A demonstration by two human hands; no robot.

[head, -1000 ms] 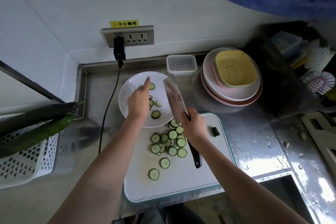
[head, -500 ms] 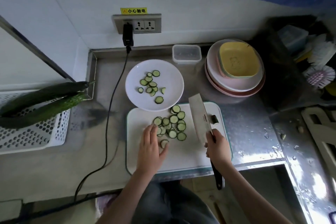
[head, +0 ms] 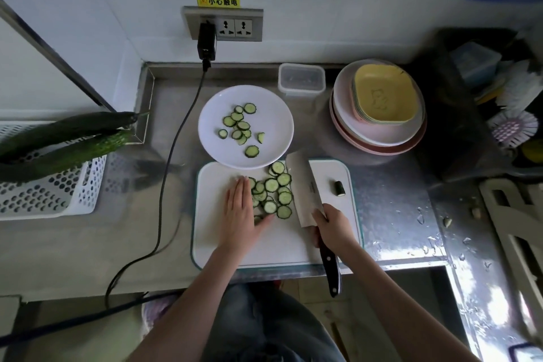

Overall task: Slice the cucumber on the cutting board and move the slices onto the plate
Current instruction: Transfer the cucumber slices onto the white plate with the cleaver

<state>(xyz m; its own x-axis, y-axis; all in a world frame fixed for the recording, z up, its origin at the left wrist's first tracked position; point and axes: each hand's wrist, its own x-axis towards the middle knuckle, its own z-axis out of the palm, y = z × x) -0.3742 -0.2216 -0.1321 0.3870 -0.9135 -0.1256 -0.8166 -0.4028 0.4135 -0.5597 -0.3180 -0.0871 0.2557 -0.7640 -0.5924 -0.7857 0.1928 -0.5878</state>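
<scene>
1. Along the back edge of the stainless steel worktop [head: 390,209] stand a clear lidded plastic box [head: 301,77] and a stack of pink and white plates topped by a yellow square dish [head: 382,97]. Above them on the wall is a steel socket panel [head: 232,25], from which a black plug and cable [head: 164,185] run down over the worktop's front edge.
2. At the left edge, two whole dark green cucumbers [head: 64,141] lie across a white perforated plastic basket [head: 53,191].
3. A round white plate [head: 273,114] sits just behind the white rectangular cutting board [head: 293,244], its rim overlapping the board's back edge. About ten thin round cucumber slices on the plate [head: 239,126] lie scattered, some overlapping.
4. A heap of green-rimmed cucumber slices on the board [head: 274,191] lies between the two hands. A small dark cucumber end stub [head: 340,187] lies apart near the board's right edge.
5. The left hand [head: 239,209] lies flat with straight fingers against the heap's left side, the thumb under its near edge.
6. The right hand [head: 335,226] grips a steel cleaver with a black handle [head: 305,191], blade slanted beside the heap's right side; whether it touches the slices is unclear.
7. The left hand hides some slices. The dark clutter at the right edge is hard to make out, apart from a white and pink brush [head: 512,128].
</scene>
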